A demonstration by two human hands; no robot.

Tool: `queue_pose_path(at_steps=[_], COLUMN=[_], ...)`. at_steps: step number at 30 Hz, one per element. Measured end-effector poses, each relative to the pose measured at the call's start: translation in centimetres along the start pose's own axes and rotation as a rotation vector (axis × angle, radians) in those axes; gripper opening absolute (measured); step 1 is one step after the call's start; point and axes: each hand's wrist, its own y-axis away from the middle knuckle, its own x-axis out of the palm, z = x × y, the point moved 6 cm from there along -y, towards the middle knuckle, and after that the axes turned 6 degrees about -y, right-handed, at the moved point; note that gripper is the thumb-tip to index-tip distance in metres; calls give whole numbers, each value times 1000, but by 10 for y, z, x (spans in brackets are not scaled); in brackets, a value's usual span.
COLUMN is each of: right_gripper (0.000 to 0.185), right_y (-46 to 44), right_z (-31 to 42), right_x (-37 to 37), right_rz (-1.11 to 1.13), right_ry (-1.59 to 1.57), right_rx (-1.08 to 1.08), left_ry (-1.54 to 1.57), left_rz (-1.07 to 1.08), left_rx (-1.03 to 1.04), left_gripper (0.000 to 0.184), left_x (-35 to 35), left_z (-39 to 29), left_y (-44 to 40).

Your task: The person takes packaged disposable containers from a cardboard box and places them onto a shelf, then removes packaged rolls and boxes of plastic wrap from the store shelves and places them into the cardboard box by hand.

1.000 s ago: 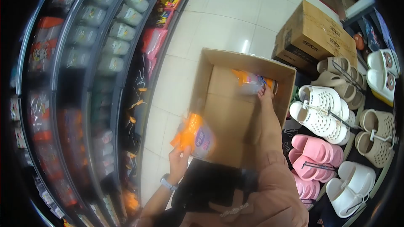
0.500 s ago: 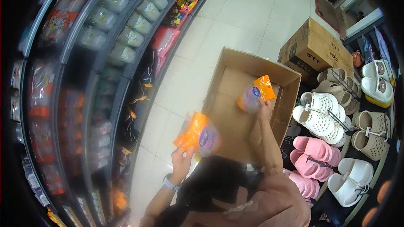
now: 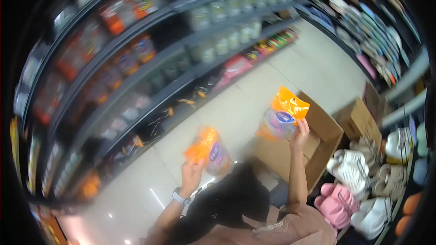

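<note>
My left hand (image 3: 193, 173) is closed on the orange top of a clear plastic bag with a purple oval label (image 3: 217, 153); its contents are blurred. A white watch sits on that wrist. In my right hand (image 3: 299, 134) a second bag of the same kind (image 3: 278, 120) is pinched by its orange edge. This bag hangs over the far left side of an open cardboard box (image 3: 324, 122). Both bags are off the floor and apart from each other.
Long shelves (image 3: 136, 56) with packaged goods and jars run along my left. Right of the box stand a closed carton (image 3: 359, 120), white clogs (image 3: 347, 168), pink slippers (image 3: 337, 204) and white slippers (image 3: 372, 218). Pale floor tiles (image 3: 259, 81) lie between.
My view has turned left toward the shelves. The right-hand bag has come up from inside the box to above its edge. Both hands still hold their bags.
</note>
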Motion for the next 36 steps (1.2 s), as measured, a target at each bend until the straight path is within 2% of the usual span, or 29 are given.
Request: queue_pose_path(at_steps=[2, 5, 6, 9, 13, 15, 17, 20, 24, 25, 27, 30, 32, 34, 36], right_gripper=[27, 28, 28, 28, 32, 33, 33, 30, 29, 29, 30, 31, 30, 29, 29], right_y=[16, 48, 62, 105, 156, 182, 198, 230, 264, 271, 287, 304, 315, 320, 322], right_z=[-16, -58, -72, -105, -159, -178, -206, -242, -291, -303, -332, -385, -417, -433, -452], right_x=[56, 134, 168, 259, 338, 381, 422, 482, 570, 593, 636, 705, 753, 800, 847], right_rz=[94, 277, 363, 439, 622, 743, 833, 916, 937, 947, 911, 895, 851, 889, 891], right_ry=[-48, -110, -119, -107, -162, -192, -194, -261, -337, -346, -430, -494, -525, -543, -551], right_rx=[28, 139, 172, 255, 375, 540, 573, 761, 943, 954, 1143, 1274, 1391, 1372, 1379], left_ry=[-59, -69, -160, -202, -188, -174, -165, -188, -266, -276, -145, -83, -170, -239, -32], left_rz=[83, -83, -123, -300, -383, -450, -515, -637, -801, -813, -863, -900, -917, -929, -960], left_rx=[-106, -212, -190, -138, -254, -331, -368, -371, -315, -320, -344, -311, -309, -307, -270], left_gripper=[25, 25, 28, 29, 28, 27, 27, 27, 27, 27, 28, 29, 30, 32, 35], left_x=[-44, -110, -130, -190, -239, -259, -280, -318, -378, -394, -429, -486, -529, -563, -603], left_z=[17, 46, 59, 64, 80, 93, 107, 110, 123, 128, 140, 153, 169, 183, 196], left_y=[23, 61, 73, 97, 135, 151, 155, 155, 139, 133, 119, 86, 62, 40, 13])
